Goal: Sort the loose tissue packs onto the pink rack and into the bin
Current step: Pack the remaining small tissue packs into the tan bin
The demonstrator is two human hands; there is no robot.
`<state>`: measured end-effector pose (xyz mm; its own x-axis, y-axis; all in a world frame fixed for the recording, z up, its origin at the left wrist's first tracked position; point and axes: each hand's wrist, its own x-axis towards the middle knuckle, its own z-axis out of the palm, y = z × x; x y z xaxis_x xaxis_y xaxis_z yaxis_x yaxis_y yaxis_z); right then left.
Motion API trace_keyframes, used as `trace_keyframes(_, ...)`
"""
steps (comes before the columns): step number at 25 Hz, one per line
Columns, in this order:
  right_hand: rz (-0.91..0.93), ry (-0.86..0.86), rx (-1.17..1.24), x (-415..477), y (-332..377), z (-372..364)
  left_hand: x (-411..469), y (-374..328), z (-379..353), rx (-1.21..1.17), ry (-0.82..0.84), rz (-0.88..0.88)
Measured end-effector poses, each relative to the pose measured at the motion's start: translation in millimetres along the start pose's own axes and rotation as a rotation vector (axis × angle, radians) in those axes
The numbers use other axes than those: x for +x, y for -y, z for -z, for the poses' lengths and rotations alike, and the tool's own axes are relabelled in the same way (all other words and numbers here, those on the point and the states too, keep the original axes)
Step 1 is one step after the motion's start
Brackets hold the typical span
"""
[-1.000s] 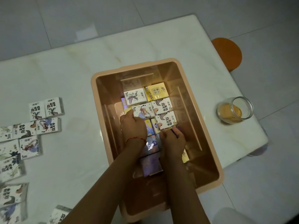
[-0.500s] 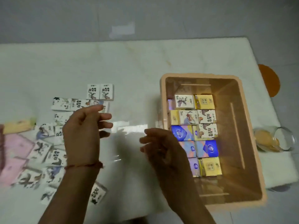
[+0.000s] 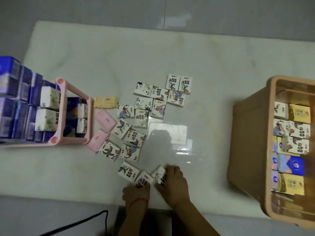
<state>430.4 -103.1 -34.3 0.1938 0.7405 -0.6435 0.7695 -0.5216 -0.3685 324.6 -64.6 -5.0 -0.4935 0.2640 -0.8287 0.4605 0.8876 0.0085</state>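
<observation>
Three white packs lie in a row at 6 o'clock on the table, and we have a hand on two of them. Our left hand curls its fingers over the near edge of the middle pack. Our right hand pinches the end pack between thumb and fingers. The third pack lies free just beside the middle one, on its 9 o'clock side. The loose heap waits toward 11 o'clock, the pink rack at 9 o'clock and the bin at 3 o'clock. We judge the risk lies in lifting two at once. Slick wrappers and a shallow edge hold could let a pack slide out. Dragging the middle one could also nudge its neighbour off the near table edge.
</observation>
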Motion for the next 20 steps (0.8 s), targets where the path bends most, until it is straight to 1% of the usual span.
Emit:
trace_keyframes(2,0.045,-0.121,-0.053,3.1,1.2,-9.6,8.9,2.2,-6.3,-0.174,0.008,0.062)
trace_keyframes(4,-0.019,-0.111,-0.013,10.6,2.2,-3.5,19.3,-0.7,-11.2,-0.265,0.04,0.134)
trace_keyframes(5,-0.085,-0.069,0.029,15.0,-0.5,1.0,24.2,-1.7,-12.8,-0.301,0.063,0.151)
trace_keyframes(7,-0.15,-0.003,0.204,24.8,-8.4,12.4,31.7,0.5,-20.1,-0.436,0.142,0.2)
trace_keyframes(9,-0.168,-0.046,0.391,27.9,-8.1,36.1,28.5,4.0,-22.5,-0.476,0.174,0.198)
trace_keyframes(11,-0.162,-0.129,0.56,21.7,-1.2,61.5,11.4,1.8,-20.9,-0.453,0.17,0.093)
trace_keyframes(13,-0.089,-0.26,0.665,2.8,14.7,94.6,-21.8,-11.7,-12.9,-0.432,0.072,-0.053)
trace_keyframes(14,-0.042,-0.371,0.759,-11.5,20.1,114.2,-47.1,-22.8,-6.4,-0.442,0.029,-0.158)
trace_keyframes(15,-0.027,-0.501,0.905,-26.7,20.2,138.3,-75.7,-39.4,2.3,-0.445,0.013,-0.299)
trace_keyframes(16,-0.051,-0.66,1.092,-42.2,17.1,167.2,-104.9,-58.1,10.1,-0.434,0.014,-0.456)
trace_keyframes(18,-0.179,-0.947,1.469,-66.9,-13.4,214.3,-161.6,-92.0,19.5,-0.441,0.062,-0.728)
trace_keyframes(19,-0.252,-1.039,1.564,-73.4,-41.1,227.2,-185.2,-104.7,13.2,-0.442,0.123,-0.818)
trace_keyframes(20,-0.335,-1.077,1.558,-78.6,-69.0,237.7,-206.6,-115.2,-0.9,-0.452,0.218,-0.879)
